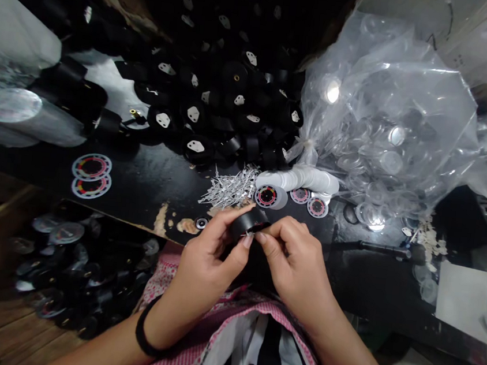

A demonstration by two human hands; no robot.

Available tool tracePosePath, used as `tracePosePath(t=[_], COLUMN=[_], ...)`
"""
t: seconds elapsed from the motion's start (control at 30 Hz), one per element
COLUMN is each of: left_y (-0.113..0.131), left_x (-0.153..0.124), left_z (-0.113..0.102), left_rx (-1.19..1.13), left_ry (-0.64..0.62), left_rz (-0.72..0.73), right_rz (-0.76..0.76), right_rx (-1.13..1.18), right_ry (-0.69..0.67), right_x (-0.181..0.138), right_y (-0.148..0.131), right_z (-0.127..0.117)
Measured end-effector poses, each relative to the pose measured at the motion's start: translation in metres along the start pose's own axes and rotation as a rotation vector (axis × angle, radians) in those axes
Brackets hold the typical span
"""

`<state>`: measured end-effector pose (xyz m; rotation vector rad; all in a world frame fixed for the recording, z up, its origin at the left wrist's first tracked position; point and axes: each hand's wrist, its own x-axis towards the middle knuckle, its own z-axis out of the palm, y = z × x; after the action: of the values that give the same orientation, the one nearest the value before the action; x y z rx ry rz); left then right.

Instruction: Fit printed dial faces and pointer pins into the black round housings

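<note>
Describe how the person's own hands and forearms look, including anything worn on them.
The left hand and right hand are ungloved, with no rings visible. The left forearm wears a plain black band near the hand; the right forearm shows none. No sleeve shows on either.

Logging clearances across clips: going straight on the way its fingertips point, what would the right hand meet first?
Most likely the black round case held in the left hand. The right hand has its fingertips close by the case's edge; depth and contact are unclear.
</note>
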<state>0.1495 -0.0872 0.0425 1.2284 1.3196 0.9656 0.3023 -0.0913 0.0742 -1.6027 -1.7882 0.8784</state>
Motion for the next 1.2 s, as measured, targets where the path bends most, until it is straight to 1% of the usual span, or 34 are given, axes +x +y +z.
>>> tracePosePath(t=[0.1,0.17,0.23,0.3,0.33,0.37,0.4,0.43,0.47,0.5,0.53,0.6,0.67,0.7,0.77,0.83,0.87,0.93,1.03,1.1,1.13,1.17,1.2], left_y=[0.001,0.001,0.000,-0.004,-0.007,-0.009,-0.011,-0.013,-0.013,-0.013,-0.013,-0.014,-0.015,-0.017,-0.019,-0.021,-0.022,-0.023,-0.021,-0.020,-0.020,-0.020,-0.020], left_x=[-0.001,0.000,0.003,0.008,0.011,0.013,0.015,0.016,0.016,0.016,0.015,0.014,0.015,0.015,0.015,0.015,0.015,0.014,0.013,0.013,0.013,0.013,0.014], left_z=[0.000,-0.001,0.000,0.002,0.004,0.007,0.011,0.015,0.019,0.023,0.028,0.037,0.045,0.047,0.050,0.051,0.051,0.051,0.052,0.053,0.053,0.054,0.054], left_rx=[0.003,-0.008,-0.056,-0.167,-0.245,-0.333,-0.421,-0.501,-0.573,-0.640,-0.699,-0.791,-0.836,-0.839,-0.827,-0.827,-0.836,-0.856,-0.854,-0.849,-0.851,-0.855,-0.860], left_ry=[0.006,0.011,0.014,-0.015,-0.029,-0.034,-0.037,-0.044,-0.061,-0.098,-0.151,-0.262,-0.321,-0.334,-0.346,-0.358,-0.366,-0.382,-0.369,-0.350,-0.347,-0.347,-0.348], left_rz=[-0.013,-0.044,-0.123,-0.243,-0.313,-0.379,-0.434,-0.480,-0.515,-0.544,-0.579,-0.695,-0.814,-0.847,-0.855,-0.825,-0.814,-0.792,-0.774,-0.770,-0.771,-0.770,-0.768], right_rz=[0.027,0.073,0.123,0.131,0.112,0.087,0.075,0.081,0.113,0.185,0.241,0.290,0.301,0.285,0.202,0.081,0.037,-0.032,-0.203,-0.320,-0.351,-0.345,-0.298], right_rx=[0.009,-0.006,-0.035,-0.057,-0.057,-0.058,-0.068,-0.085,-0.112,-0.149,-0.161,-0.043,0.104,0.182,0.340,0.491,0.525,0.501,0.335,0.235,0.218,0.205,0.166], right_ry=[0.000,-0.012,-0.062,-0.106,-0.087,-0.013,0.128,0.322,0.542,0.772,0.894,0.878,0.834,0.830,0.800,0.686,0.614,0.460,0.268,0.192,0.178,0.168,0.148], right_x=[0.001,0.005,0.008,0.008,0.004,-0.002,-0.010,-0.019,-0.029,-0.037,-0.043,-0.048,-0.044,-0.040,-0.031,-0.023,-0.019,-0.012,-0.004,0.000,0.000,-0.002,-0.004], right_y=[-0.002,-0.003,-0.004,-0.001,0.002,0.006,0.011,0.018,0.027,0.038,0.051,0.078,0.095,0.096,0.084,0.061,0.049,0.031,0.022,0.022,0.021,0.020,0.018], right_z=[0.002,0.003,0.002,-0.007,-0.014,-0.024,-0.035,-0.048,-0.060,-0.072,-0.081,-0.089,-0.084,-0.078,-0.063,-0.048,-0.041,-0.030,-0.020,-0.019,-0.020,-0.022,-0.025])
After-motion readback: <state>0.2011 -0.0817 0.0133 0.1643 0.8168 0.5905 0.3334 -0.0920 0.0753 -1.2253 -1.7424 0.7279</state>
